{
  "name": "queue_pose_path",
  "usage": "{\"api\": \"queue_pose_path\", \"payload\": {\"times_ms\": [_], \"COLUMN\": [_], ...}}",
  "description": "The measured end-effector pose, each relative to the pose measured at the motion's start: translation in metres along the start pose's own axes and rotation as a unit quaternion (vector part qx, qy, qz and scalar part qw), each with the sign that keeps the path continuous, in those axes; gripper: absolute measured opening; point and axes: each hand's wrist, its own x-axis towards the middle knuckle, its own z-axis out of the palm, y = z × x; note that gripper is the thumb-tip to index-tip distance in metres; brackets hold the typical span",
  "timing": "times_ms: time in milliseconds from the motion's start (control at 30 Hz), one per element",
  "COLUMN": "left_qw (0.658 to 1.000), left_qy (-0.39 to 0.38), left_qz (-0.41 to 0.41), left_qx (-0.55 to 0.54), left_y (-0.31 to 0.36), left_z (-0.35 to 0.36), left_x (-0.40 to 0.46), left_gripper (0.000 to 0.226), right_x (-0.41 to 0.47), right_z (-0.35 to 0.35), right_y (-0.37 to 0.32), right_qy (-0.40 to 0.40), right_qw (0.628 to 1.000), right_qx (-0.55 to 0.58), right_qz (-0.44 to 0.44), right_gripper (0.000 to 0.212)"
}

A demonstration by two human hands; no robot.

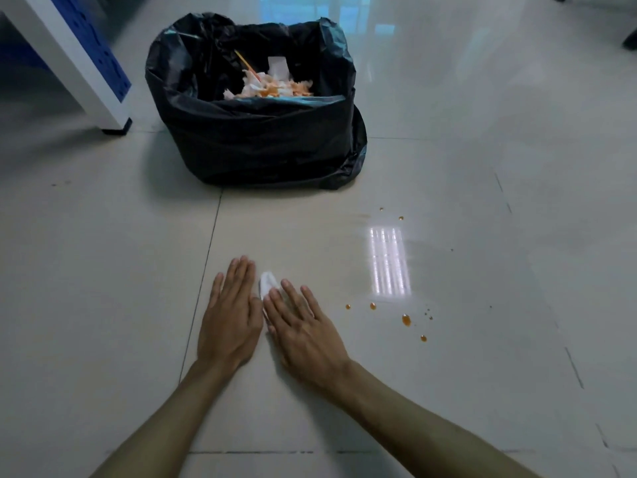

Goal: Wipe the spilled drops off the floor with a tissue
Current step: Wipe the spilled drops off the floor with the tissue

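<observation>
Both forearms reach in from the bottom edge, bare, converging toward mid-frame over pale glossy floor tiles w/ dark grout lines. Left hand lies flat, palm down, fingers straight & together, gripping nothing. Right hand is also flat & palm down, fingers spread a bit, angled toward the left one; the two nearly touch at the thumbs. White tissue sits on the floor between them, mostly under the right hand's index finger & thumb side, a small folded end poking out past the fingertips, just beside the left hand's fingers. Right hand presses on it rather than clasping it; can't tell how much tissue is hidden under the palm.

Spilled drops are to the right of the right hand, apart from it: a loose group of orange-brown beads, biggest one mid-group, smaller ones on either side. Bright window reflection lies on the tile just beyond them. Two more tiny drops sit farther out, past the reflection.

Farther back, centre-left, a bin lined w/ a black bag stands on the floor, open at top, w/ crumpled white & orange-stained paper inside. Far left: white table leg w/ dark foot, blue panel behind it.
</observation>
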Motion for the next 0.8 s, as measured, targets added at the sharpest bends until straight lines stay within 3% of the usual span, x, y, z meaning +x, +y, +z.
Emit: {"api": "queue_pose_path", "payload": {"times_ms": [233, 433, 633, 800], "left_qw": [1.0, 1.0, 0.999, 0.999], "left_qy": [-0.001, -0.014, -0.026, -0.032], "left_qz": [-0.008, -0.002, 0.002, -0.005], "left_qx": [0.003, 0.025, 0.035, 0.022], "left_y": [-0.001, 0.003, 0.005, 0.01], "left_z": [0.002, 0.0, -0.002, -0.002], "left_x": [0.0, -0.003, -0.005, -0.01], "left_gripper": [0.063, 0.063, 0.064, 0.064], "right_x": [-0.033, -0.071, -0.123, -0.154], "right_z": [-0.012, -0.037, -0.055, -0.055], "right_y": [0.035, 0.092, 0.153, 0.155], "right_qy": [-0.025, 0.007, 0.023, 0.03], "right_qw": [0.999, 0.991, 0.953, 0.938], "right_qx": [-0.036, -0.045, -0.09, -0.076], "right_qz": [-0.005, 0.125, 0.287, 0.337], "right_gripper": [0.051, 0.05, 0.051, 0.055]}}
